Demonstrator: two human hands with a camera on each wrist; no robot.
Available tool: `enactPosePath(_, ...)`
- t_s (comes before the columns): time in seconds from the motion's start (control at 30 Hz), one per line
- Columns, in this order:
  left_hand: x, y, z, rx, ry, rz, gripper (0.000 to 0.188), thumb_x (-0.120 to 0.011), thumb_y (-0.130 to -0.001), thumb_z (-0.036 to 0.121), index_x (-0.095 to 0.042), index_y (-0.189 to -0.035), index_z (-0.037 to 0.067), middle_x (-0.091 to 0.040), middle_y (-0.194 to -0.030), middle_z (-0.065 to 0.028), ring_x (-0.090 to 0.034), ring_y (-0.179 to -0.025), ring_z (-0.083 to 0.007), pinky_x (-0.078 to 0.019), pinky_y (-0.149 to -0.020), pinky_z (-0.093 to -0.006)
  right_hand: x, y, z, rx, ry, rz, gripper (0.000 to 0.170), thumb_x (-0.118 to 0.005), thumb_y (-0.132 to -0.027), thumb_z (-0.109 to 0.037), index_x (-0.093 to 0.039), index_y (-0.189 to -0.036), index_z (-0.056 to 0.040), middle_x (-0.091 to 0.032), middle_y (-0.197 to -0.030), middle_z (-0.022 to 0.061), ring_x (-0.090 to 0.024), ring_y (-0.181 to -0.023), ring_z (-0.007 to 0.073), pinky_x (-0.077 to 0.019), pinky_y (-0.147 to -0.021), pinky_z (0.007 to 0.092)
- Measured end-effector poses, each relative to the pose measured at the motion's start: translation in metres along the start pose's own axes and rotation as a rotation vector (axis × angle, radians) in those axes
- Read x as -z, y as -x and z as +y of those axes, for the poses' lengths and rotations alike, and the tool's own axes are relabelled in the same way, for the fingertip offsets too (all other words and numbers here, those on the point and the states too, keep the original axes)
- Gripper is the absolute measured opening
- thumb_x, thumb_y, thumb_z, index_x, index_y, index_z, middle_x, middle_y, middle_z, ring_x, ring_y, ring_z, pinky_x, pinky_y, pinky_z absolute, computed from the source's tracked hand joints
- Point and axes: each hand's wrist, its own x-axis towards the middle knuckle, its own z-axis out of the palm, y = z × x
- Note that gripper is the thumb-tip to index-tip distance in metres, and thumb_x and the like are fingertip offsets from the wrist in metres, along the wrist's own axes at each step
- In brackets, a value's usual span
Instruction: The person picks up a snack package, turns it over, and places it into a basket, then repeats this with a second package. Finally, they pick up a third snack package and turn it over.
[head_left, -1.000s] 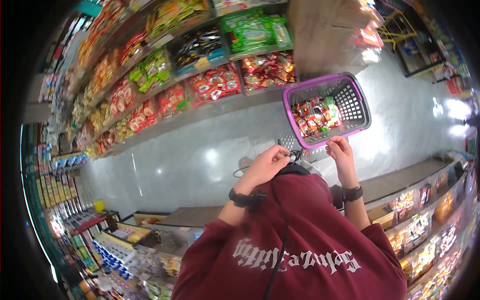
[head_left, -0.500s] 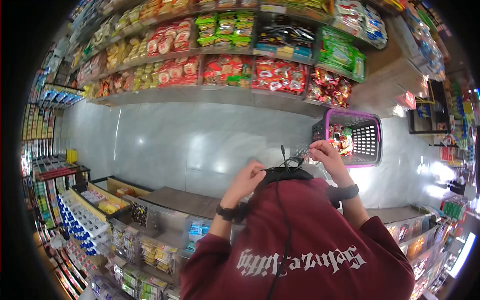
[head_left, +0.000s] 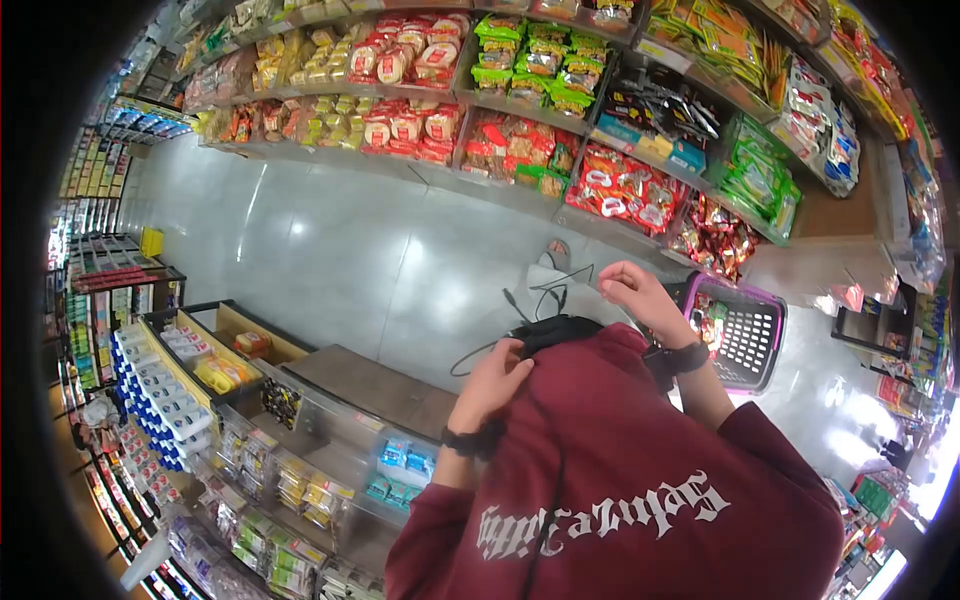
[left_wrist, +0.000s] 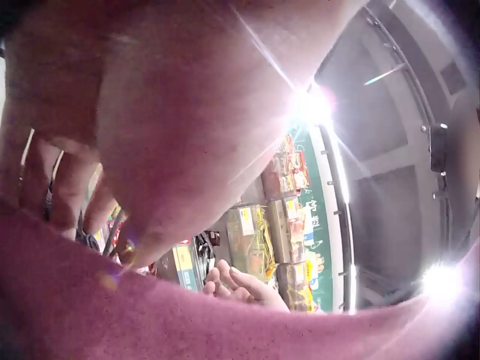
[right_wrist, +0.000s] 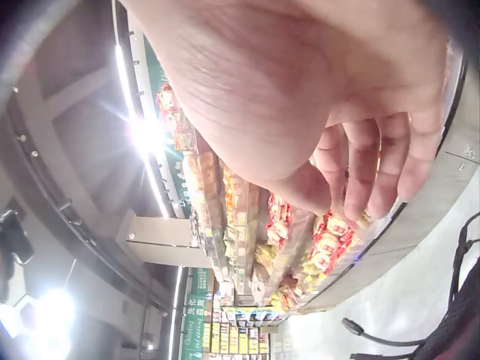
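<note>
In the head view my left hand (head_left: pixel 490 380) is at the chest of the maroon top (head_left: pixel 640 470), fingers loosely bent beside a black bag-like item (head_left: pixel 560 330). Nothing shows in its grasp. My right hand (head_left: pixel 642 298) is raised farther forward, fingers loosely curved and thumb near them; the right wrist view shows these fingers (right_wrist: pixel 364 172) holding nothing. Black cables (head_left: pixel 545 290) stick out from the black item between the hands. Past the right forearm, a grey basket (head_left: pixel 750 345) with a purple rim stands on the floor, holding red and green snack packets (head_left: pixel 710 325), partly hidden.
Shelf bins of bagged snacks (head_left: pixel 620 190) run along the far side of the aisle. Grey floor (head_left: pixel 340 240) lies between them and a nearer display unit (head_left: pixel 380 390) on the left. A sandalled foot (head_left: pixel 555 255) shows ahead.
The view has swung, so shelves and basket sit farther right. The right hand, earlier by the basket's rim, now hangs left of it; the left hand has drawn back toward the chest.
</note>
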Motion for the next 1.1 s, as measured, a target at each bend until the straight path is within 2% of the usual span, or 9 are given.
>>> enactPosePath(0.17,0.042,-0.041,0.049,0.004,-0.159,0.164,0.035,-0.067,-0.100,0.025,-0.063,-0.128,0.004,-0.075,-0.103,-0.0137,-0.072,-0.095,-0.0247,-0.0555,-0.085,-0.0362,0.032,-0.099,-0.016,0.040,-0.023,0.006,0.019,-0.066,-0.099,-0.016,-0.065,-0.113,-0.0036,-0.067,-0.098,0.0017,-0.063,-0.090,0.0107,-0.0495,-0.079,0.0276)
enactPosePath(0.27,0.056,-0.078,0.063,0.084,0.026,0.158,0.032,-0.066,-0.100,0.024,-0.066,-0.125,0.004,-0.075,-0.105,-0.0148,-0.072,-0.097,-0.0262,-0.0555,-0.085,-0.0371,0.048,-0.156,-0.019,0.090,0.143,-0.092,0.020,-0.066,-0.099,-0.020,-0.067,-0.113,-0.0050,-0.069,-0.098,0.0038,-0.064,-0.087,0.0129,-0.0512,-0.077,0.0295)
enactPosePath(0.37,0.065,-0.104,0.096,0.004,-0.118,0.228,0.031,-0.065,-0.100,0.023,-0.066,-0.125,0.003,-0.075,-0.103,-0.0138,-0.071,-0.094,-0.0235,-0.0551,-0.085,-0.0364,0.057,-0.194,-0.027,0.156,0.325,-0.160,0.018,-0.066,-0.101,-0.016,-0.064,-0.115,-0.0040,-0.069,-0.101,0.0018,-0.064,-0.094,0.0097,-0.0522,-0.083,0.0272)
enactPosePath(0.57,0.102,-0.174,0.130,-0.105,-0.099,0.078,0.031,-0.065,-0.100,0.022,-0.068,-0.122,0.002,-0.075,-0.103,-0.0149,-0.073,-0.096,-0.0248,-0.0552,-0.085,-0.0363,0.067,-0.219,-0.054,0.086,0.222,-0.148,0.019,-0.066,-0.101,-0.017,-0.064,-0.115,-0.0035,-0.070,-0.103,0.0027,-0.066,-0.096,0.0110,-0.0528,-0.088,0.0282)
enactPosePath(0.7,0.135,-0.223,0.149,-0.214,-0.199,0.124,0.029,-0.065,-0.098,0.019,-0.069,-0.122,0.002,-0.075,-0.098,-0.0153,-0.073,-0.089,-0.0243,-0.0557,-0.084,-0.0364,0.075,-0.226,-0.040,0.095,0.233,-0.080,0.019,-0.066,-0.102,-0.018,-0.065,-0.114,-0.0034,-0.070,-0.106,0.0033,-0.066,-0.099,0.0121,-0.0526,-0.093,0.0291)
enactPosePath(0.8,0.162,-0.259,0.166,-0.189,-0.191,0.030,0.030,-0.066,-0.099,0.020,-0.069,-0.123,0.002,-0.075,-0.101,-0.0147,-0.074,-0.094,-0.0243,-0.0555,-0.085,-0.0356,0.081,-0.224,-0.038,0.054,0.164,0.038,0.024,-0.068,-0.100,-0.024,-0.067,-0.113,-0.0038,-0.074,-0.105,0.0082,-0.071,-0.099,0.0196,-0.0550,-0.092,0.0344)
enactPosePath(0.9,0.182,-0.312,0.149,-0.173,-0.173,-0.045,0.028,-0.067,-0.096,0.023,-0.070,-0.118,0.007,-0.075,-0.103,-0.0187,-0.074,-0.098,-0.0336,-0.0567,-0.085,-0.0405,0.080,-0.219,-0.045,0.016,0.110,0.159,0.024,-0.068,-0.100,-0.023,-0.067,-0.114,-0.0036,-0.074,-0.109,0.0084,-0.070,-0.101,0.0181,-0.0542,-0.093,0.0335)
enactPosePath(1.0,0.198,-0.379,0.105,-0.135,-0.283,-0.171,0.031,-0.069,-0.098,0.023,-0.068,-0.122,0.002,-0.075,-0.111,-0.0132,-0.073,-0.102,-0.0233,-0.0556,-0.090,-0.0348,0.072,-0.226,-0.037,-0.071,0.132,0.215,0.021,-0.066,-0.102,-0.020,-0.067,-0.115,-0.0041,-0.072,-0.111,0.0054,-0.067,-0.104,0.0146,-0.0536,-0.092,0.0314)
enactPosePath(1.1,0.205,-0.425,0.080,-0.228,-0.237,-0.218,0.032,-0.066,-0.098,0.020,-0.066,-0.125,0.002,-0.074,-0.117,-0.0150,-0.072,-0.106,-0.0234,-0.0554,-0.093,-0.0360,0.057,-0.244,-0.033,-0.190,0.057,0.198,0.019,-0.066,-0.103,-0.020,-0.067,-0.115,-0.0054,-0.070,-0.110,0.0031,-0.065,-0.104,0.0123,-0.0534,-0.091,0.0298)
